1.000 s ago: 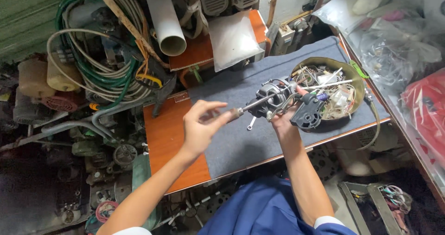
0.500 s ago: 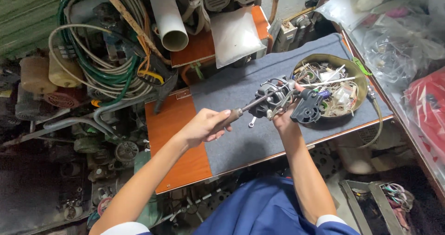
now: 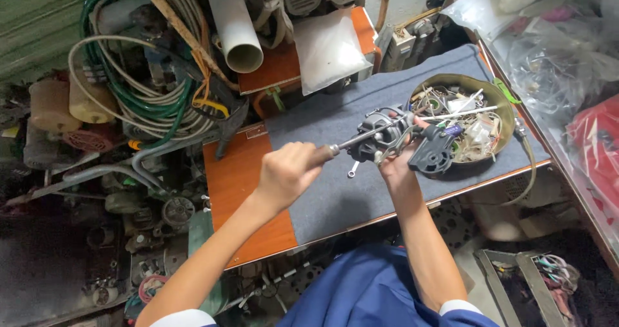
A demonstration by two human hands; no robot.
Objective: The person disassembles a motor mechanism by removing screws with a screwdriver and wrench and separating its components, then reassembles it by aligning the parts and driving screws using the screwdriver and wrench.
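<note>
The person leans over a wooden surface (image 3: 238,185) with a grey cloth (image 3: 342,191) spread on it. The left hand (image 3: 287,172) is closed tight around the handle of a screwdriver (image 3: 348,143). The long thin shaft of the screwdriver runs up and to the right, away from that hand, and its tip goes into a small grey metal machine part (image 3: 380,133). The right hand (image 3: 396,162) is wrapped around the machine part from below and holds it up just above the cloth. So the part sits at the right hand, and the left hand is farther back, a whole tool's length away, lined up with the long shaft. A black plastic piece (image 3: 431,154) sits just beside the right hand, but I cannot tell if it is joined to the metal part. A small wrench (image 3: 352,169) lies on the cloth under the tool. Near the right hand stands a round bowl (image 3: 506,111) full of wires and little bits. At the back I see a white pipe (image 3: 233,27), a big coil of green and white hoses (image 3: 129,75) and a clear plastic bag (image 3: 329,46).
</note>
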